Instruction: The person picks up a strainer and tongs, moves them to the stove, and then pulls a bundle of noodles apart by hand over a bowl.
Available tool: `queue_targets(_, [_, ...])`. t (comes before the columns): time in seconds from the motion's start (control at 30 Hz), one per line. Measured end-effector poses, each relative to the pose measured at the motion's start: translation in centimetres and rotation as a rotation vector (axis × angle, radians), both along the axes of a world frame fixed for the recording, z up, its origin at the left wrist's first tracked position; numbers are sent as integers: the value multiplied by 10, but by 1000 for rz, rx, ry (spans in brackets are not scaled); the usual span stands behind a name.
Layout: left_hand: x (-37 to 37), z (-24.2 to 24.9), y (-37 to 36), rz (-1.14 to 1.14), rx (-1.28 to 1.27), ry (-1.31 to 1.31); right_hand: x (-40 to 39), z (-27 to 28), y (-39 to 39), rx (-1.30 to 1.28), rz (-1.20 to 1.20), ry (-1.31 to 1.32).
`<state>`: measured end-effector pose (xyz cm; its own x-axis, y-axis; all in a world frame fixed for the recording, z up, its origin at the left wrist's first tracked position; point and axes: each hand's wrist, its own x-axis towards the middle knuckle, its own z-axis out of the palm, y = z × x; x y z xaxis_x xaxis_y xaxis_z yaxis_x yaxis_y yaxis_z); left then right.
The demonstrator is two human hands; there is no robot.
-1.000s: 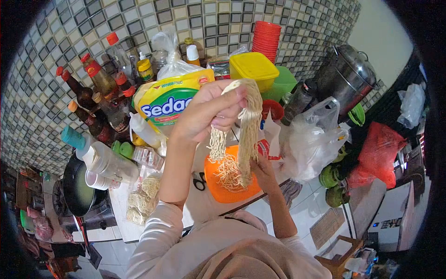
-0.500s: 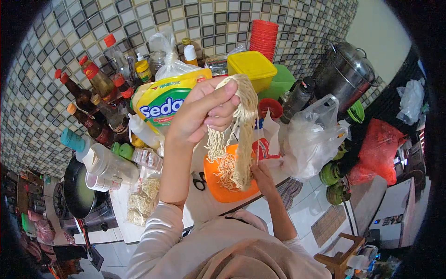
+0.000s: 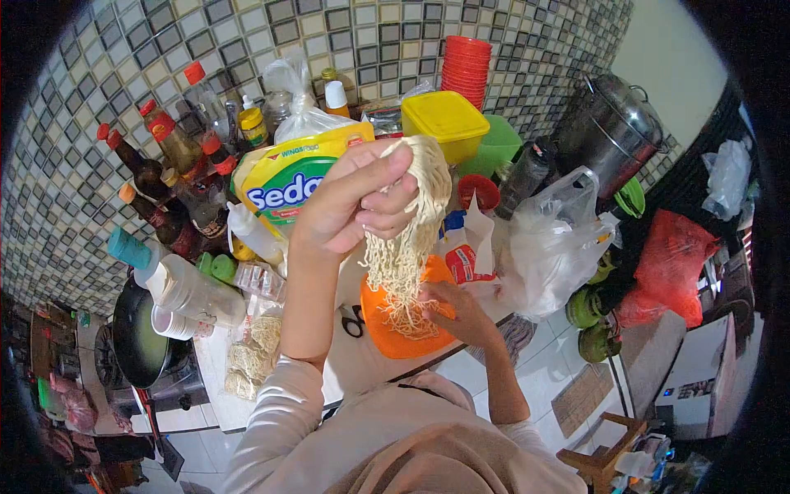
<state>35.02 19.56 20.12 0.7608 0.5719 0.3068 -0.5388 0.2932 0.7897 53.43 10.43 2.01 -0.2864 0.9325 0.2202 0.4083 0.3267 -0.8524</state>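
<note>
Noodles pinched high by left hand; right hand cups them — best lowered slowly into orange bowl

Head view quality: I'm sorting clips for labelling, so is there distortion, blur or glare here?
Head view: strong fisheye, dark vignette corners, bent tile wall; left hand and pale noodle bundle sharp enough, right hand slightly soft; bright glare on the white plastic bag.

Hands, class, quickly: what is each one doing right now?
Left hand: closed, holding up a pale bundle of dried noodles over the orange plastic bowl.
Right hand: fingers curled around the hanging noodle ends.
</note>
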Motion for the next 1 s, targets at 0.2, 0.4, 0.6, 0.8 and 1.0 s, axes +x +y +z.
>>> queue_targets(0.2, [-2, -10, 1, -56, 121, 176, 1, 61, 3, 34, -91, 63])
queue_targets(0.4, [9, -5, -13, -20, 430, 423, -21, 87, 4, 379, -196, 180])
queue_targets(0.6, [-3, -10, -10, 45, 383, 398, -24, 81, 6, 3, -24, 544])
queue_targets(0.8, [-2, -9, -12, 64, 384, 390, -16, 70, 7, -79, 30, 458])
queue_targets(1.0, [-1, -11, -13, 91, 334, 387, -21, 64, 11, -10, -160, 629])
